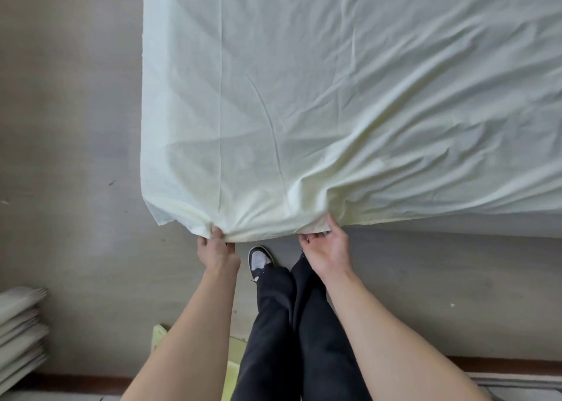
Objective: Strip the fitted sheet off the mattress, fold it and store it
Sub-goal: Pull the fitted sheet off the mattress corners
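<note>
At the far left a stack of folded linens [21,324] sits on the floor [70,127]. The left hand [217,250] pinches the hem of the pale fitted sheet [334,96] near the mattress corner; the sheet still covers the whole mattress top. The right hand [327,248] curls under the same edge, thumb on top. The stripping step looks barely begun. Next, both hands likely need to lift the hem clear of the corner and draw it back across the bed.
</note>
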